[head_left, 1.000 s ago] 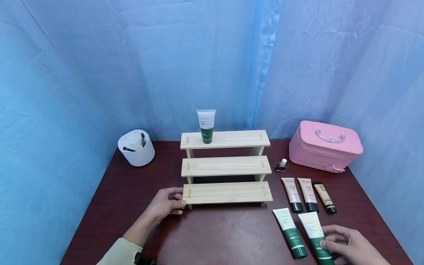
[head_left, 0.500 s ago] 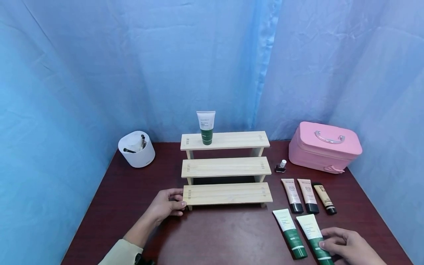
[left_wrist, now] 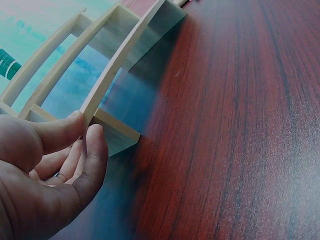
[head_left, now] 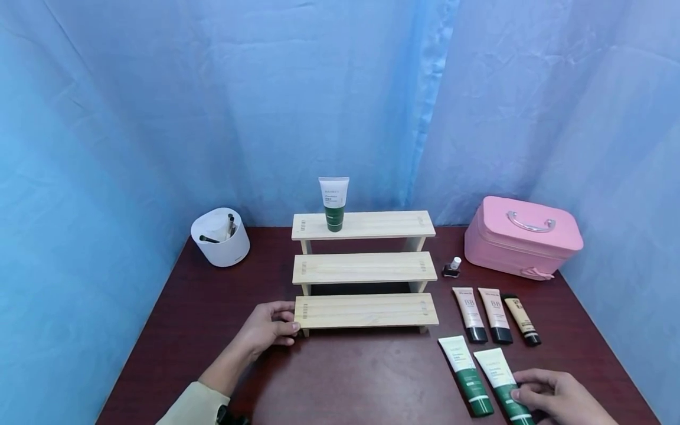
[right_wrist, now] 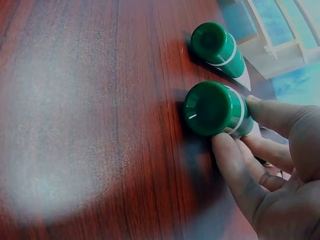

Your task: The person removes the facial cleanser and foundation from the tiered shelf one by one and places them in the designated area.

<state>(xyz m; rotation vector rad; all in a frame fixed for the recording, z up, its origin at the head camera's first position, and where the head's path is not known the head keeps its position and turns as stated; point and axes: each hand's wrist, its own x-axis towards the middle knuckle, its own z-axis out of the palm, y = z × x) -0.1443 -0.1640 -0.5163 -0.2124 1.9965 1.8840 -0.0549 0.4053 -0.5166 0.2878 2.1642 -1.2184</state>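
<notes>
A three-tier wooden display stand stands mid-table. At the left end of its lowest tier, my left hand pinches the board between thumb and fingers. A white-and-green squeeze tube lies at the front right, cap toward me. My right hand grips its side near the green cap. A matching tube lies just left of it, the two apart. On the top tier, toward the left, a smaller white-and-green tube stands upright on its cap.
Behind the gripped tube lie two pink BB cream tubes and a beige tube with a black cap. A nail polish bottle and pink case stand farther back. A white brush holder is at back left.
My right hand has shifted the gripped tube slightly left, nearer the matching tube. My left hand keeps its place at the stand's end.
</notes>
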